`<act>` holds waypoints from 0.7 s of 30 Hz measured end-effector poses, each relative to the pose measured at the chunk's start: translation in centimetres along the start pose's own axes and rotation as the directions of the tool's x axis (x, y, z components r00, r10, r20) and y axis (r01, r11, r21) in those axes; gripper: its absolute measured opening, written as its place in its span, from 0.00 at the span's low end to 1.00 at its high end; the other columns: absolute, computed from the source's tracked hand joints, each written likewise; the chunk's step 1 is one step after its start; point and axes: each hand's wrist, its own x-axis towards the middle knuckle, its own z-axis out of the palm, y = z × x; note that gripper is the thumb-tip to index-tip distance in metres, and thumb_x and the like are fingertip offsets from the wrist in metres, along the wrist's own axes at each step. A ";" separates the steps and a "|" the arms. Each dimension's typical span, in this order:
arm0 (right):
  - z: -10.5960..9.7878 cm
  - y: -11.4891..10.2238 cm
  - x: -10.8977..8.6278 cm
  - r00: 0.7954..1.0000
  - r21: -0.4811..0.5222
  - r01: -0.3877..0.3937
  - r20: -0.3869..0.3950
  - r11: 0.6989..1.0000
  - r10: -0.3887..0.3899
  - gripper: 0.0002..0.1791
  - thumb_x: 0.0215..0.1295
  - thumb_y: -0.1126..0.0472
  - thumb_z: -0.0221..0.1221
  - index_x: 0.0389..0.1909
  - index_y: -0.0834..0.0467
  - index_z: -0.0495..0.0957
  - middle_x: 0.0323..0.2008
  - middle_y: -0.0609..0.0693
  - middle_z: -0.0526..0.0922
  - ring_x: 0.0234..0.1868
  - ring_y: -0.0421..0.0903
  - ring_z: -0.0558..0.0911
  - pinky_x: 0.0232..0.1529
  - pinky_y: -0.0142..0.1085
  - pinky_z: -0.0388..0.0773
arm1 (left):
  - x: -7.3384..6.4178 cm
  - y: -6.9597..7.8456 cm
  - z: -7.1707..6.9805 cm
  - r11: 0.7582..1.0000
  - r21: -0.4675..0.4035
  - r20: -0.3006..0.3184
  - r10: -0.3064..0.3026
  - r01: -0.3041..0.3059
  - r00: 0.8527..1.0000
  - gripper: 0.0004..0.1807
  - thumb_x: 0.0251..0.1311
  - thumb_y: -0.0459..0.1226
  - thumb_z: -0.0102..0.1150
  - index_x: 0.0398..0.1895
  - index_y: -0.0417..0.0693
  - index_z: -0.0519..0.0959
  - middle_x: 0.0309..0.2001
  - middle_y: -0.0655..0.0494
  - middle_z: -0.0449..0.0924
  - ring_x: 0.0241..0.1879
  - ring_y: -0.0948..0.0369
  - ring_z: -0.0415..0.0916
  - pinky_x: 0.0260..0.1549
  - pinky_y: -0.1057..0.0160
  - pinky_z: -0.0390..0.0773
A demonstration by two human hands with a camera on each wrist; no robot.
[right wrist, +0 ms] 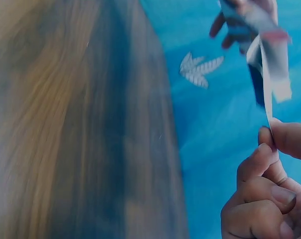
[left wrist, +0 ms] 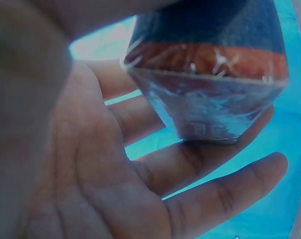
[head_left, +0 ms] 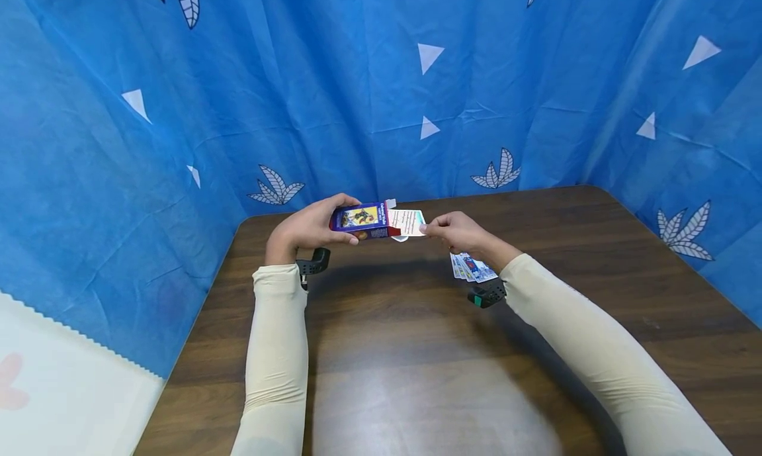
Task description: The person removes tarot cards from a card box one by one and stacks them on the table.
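Note:
A dark blue card box (head_left: 360, 219) with a yellow picture on its face is held level above the table by my left hand (head_left: 312, 226), thumb on the near side and fingers behind. In the left wrist view the end of the box (left wrist: 205, 107) looks wrapped in clear film. From its open right end, where white and red flaps stick out, a pale printed card (head_left: 408, 222) protrudes. My right hand (head_left: 463, 234) pinches that card's outer edge between thumb and forefinger. The right wrist view shows the card (right wrist: 266, 89) edge-on, its other fingers curled below.
Several fanned picture cards (head_left: 472, 269) lie on the brown wooden table (head_left: 393, 350) under my right hand. A blue patterned curtain (head_left: 369, 98) hangs behind the table's far edge. Black wrist cameras sit under the left wrist (head_left: 314, 262) and right wrist (head_left: 487, 293).

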 end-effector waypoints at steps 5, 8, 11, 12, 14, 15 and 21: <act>-1.7 1.9 0.1 1.000 0.037 -0.004 0.002 0.999 0.004 0.21 0.63 0.46 0.54 0.36 0.63 0.75 0.20 0.45 0.68 0.14 0.39 0.57 0.13 0.29 0.54 | -0.2 -0.1 -0.1 0.999 -0.006 0.006 0.034 -0.034 0.999 0.42 0.43 0.54 0.68 0.62 0.56 0.61 0.57 0.53 0.67 0.53 0.54 0.68 0.52 0.54 0.74; -3.1 2.9 0.2 1.000 0.080 -0.003 -0.003 0.997 0.004 0.23 0.65 0.48 0.53 0.43 0.66 0.73 0.28 0.45 0.76 0.14 0.37 0.59 0.13 0.28 0.54 | -0.2 -0.2 -0.1 0.999 -0.006 0.007 0.043 -0.043 0.999 0.41 0.43 0.54 0.68 0.62 0.57 0.62 0.57 0.53 0.68 0.53 0.54 0.68 0.52 0.54 0.74; -4.5 3.9 0.5 0.999 0.119 -0.009 -0.049 0.993 0.015 0.23 0.65 0.49 0.53 0.49 0.65 0.71 0.31 0.47 0.76 0.15 0.37 0.61 0.13 0.28 0.55 | -0.2 -0.2 -0.1 0.999 -0.012 0.012 0.039 -0.039 0.999 0.41 0.43 0.54 0.68 0.62 0.57 0.62 0.57 0.53 0.68 0.52 0.54 0.68 0.52 0.53 0.73; -5.0 4.3 0.6 0.997 0.131 -0.015 -0.075 0.991 0.025 0.22 0.65 0.50 0.53 0.50 0.64 0.71 0.31 0.48 0.75 0.15 0.37 0.62 0.13 0.28 0.56 | -0.2 -0.3 -0.1 0.999 -0.016 0.016 0.037 -0.036 0.999 0.41 0.44 0.54 0.68 0.62 0.57 0.61 0.57 0.53 0.68 0.52 0.54 0.68 0.52 0.53 0.74; -6.0 5.2 0.8 0.991 0.144 -0.037 -0.121 0.989 0.055 0.21 0.66 0.51 0.53 0.52 0.62 0.71 0.31 0.49 0.73 0.16 0.38 0.62 0.14 0.29 0.57 | -0.2 -0.3 -0.1 0.999 -0.020 0.023 0.038 -0.038 0.999 0.41 0.44 0.53 0.68 0.62 0.57 0.61 0.57 0.53 0.68 0.52 0.54 0.68 0.52 0.53 0.74; -6.4 5.6 0.9 0.986 0.134 -0.056 -0.151 0.989 0.076 0.21 0.66 0.51 0.53 0.52 0.61 0.71 0.31 0.49 0.73 0.17 0.39 0.63 0.15 0.29 0.58 | -0.2 -0.3 0.0 0.999 -0.020 0.026 0.041 -0.041 0.999 0.41 0.44 0.53 0.68 0.62 0.56 0.61 0.57 0.53 0.68 0.52 0.54 0.68 0.52 0.53 0.74; -7.8 8.3 1.2 0.957 -0.088 -0.157 -0.260 0.984 0.130 0.21 0.67 0.49 0.51 0.55 0.56 0.73 0.36 0.51 0.75 0.26 0.43 0.69 0.21 0.32 0.65 | 0.1 -0.5 0.4 0.999 -0.023 0.029 0.045 -0.044 0.999 0.40 0.46 0.51 0.67 0.62 0.57 0.61 0.57 0.53 0.67 0.52 0.54 0.68 0.52 0.53 0.73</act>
